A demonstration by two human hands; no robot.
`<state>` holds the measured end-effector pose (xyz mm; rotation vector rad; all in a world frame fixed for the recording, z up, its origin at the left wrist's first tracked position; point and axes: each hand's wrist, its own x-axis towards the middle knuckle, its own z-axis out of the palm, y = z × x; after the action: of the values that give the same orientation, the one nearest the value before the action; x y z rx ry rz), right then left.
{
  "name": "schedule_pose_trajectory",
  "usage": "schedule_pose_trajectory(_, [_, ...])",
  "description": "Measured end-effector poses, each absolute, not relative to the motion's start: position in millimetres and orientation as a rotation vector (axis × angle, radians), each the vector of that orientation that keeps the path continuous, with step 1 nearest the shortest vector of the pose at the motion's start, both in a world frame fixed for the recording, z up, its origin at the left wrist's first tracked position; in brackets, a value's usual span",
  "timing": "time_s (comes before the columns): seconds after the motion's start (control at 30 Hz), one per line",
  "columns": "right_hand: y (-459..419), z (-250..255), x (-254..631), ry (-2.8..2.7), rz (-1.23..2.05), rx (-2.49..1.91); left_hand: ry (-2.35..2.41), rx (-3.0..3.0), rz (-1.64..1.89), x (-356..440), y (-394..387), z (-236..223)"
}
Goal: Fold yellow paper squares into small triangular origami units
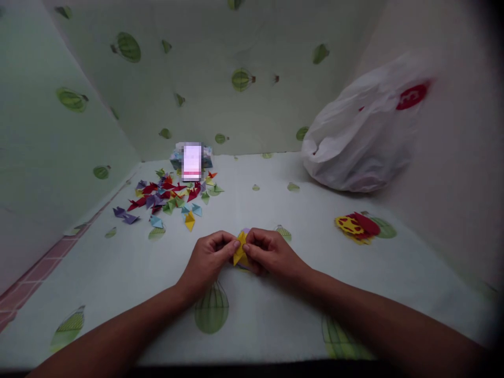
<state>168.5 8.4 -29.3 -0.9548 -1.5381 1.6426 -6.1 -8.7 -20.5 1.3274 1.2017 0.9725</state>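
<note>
Between my two hands is a small folded yellow paper (240, 250), pointed at its lower end. My left hand (214, 254) pinches its left side with thumb and forefinger. From the other side, my right hand (271, 252) grips it the same way, thumb facing me. Behind and beneath the folded paper, bits of purple and yellow show, mostly hidden by my fingers. Beyond my hands, to the left, lies a loose pile of folded paper cranes (169, 199) in red, purple, green, blue and yellow.
A lit phone (192, 161) leans on a tissue box (208, 157) behind the pile. At right sits a bulky white plastic bag (354, 136). Yellow and red paper cutouts (354, 227) lie in front of it. A balloon-print cloth (157, 315) covers the table.
</note>
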Motion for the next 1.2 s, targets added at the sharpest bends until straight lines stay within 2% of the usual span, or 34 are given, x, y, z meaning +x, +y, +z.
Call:
schedule_pose_trajectory(0.33, [10.8,-36.8,171.7,-1.498,1.705,-0.867,1.22,1.358,0.988,-7.2,-8.7,-17.9])
schedule_pose_trajectory(0.7, [7.7,-31.1,168.9,-1.616,1.497,-0.992,1.231,1.317,0.954,-7.0,-8.2,-21.1])
schedule_pose_trajectory(0.97, [11.1,-34.8,171.0,-1.569,1.678,-0.872,1.224,1.379,0.866,-5.2,-9.3,-21.7])
schedule_pose_trajectory(1.2, [9.7,-33.1,173.7,-1.711,1.506,-0.876,1.171,1.413,0.802,-4.4,-10.7,-21.9])
